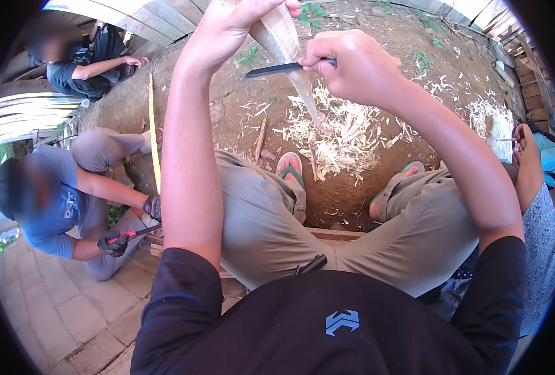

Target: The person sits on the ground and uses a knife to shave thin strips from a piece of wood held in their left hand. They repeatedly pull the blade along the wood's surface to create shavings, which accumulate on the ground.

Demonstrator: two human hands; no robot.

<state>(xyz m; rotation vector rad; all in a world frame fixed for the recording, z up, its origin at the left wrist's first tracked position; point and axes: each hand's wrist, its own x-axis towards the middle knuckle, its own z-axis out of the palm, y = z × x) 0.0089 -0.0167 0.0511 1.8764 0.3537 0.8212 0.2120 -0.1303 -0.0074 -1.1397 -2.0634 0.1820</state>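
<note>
Head view shows me the left hand (246,14) wrapped around the upper part of a pale, tapered wood piece (280,40), its fingers partly cut off above, and the right hand (362,65) closed on the handle of a dark knife (276,70). I see the blade crossing the taper, whose narrow end points down over shavings (346,140) between the sandalled feet (290,167) and the dirt ground's (237,94) far edge.
</note>
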